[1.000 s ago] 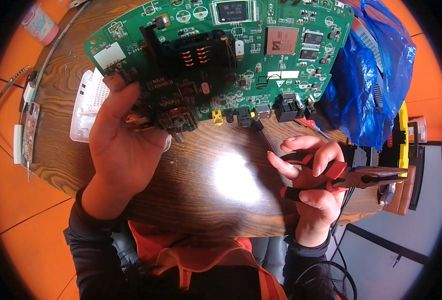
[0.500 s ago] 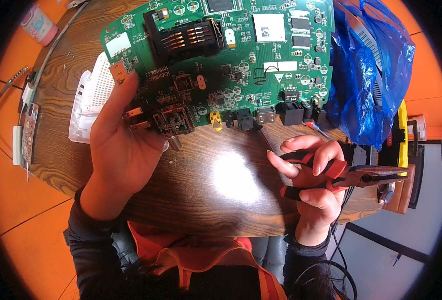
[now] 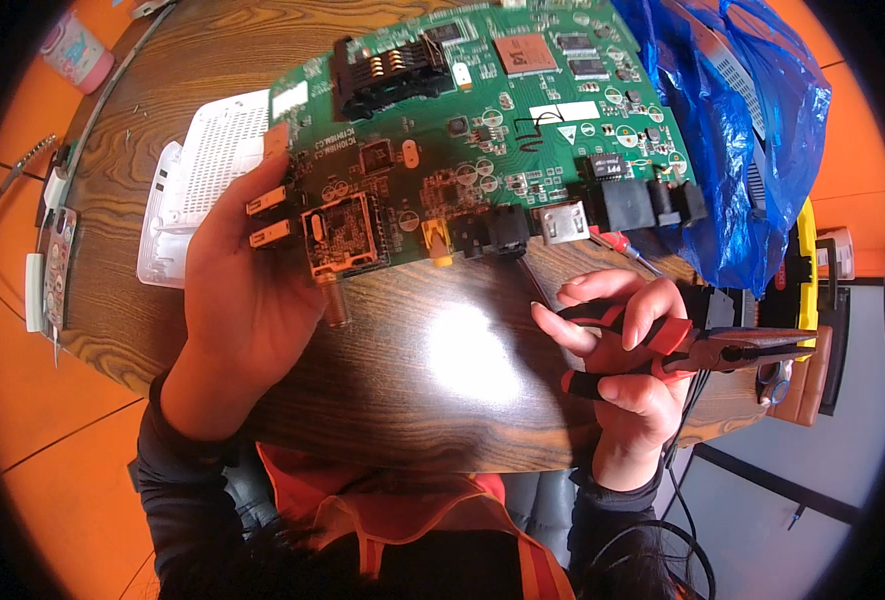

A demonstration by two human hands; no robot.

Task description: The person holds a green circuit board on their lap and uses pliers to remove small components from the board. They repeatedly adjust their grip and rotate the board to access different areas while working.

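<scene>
My left hand grips the left edge of a green circuit board, thumb on its face, and holds it raised and tilted above the table. Along the board's near edge sit a metal-framed tuner module, a yellow socket, a silver port and black connectors. A black card slot stands on its far part. In my right hand are long-nose pliers with red and black handles, their jaws pointing right and slightly parted. The pliers are apart from the board.
A white vented plastic cover lies behind my left hand on the wooden table. To the right are a blue plastic bag, a screwdriver and a yellow-edged case. A pink cup stands far left.
The board has tilted and shifted a little to the right, so its near-edge connectors face me more. My right hand and the pliers have hardly moved.
</scene>
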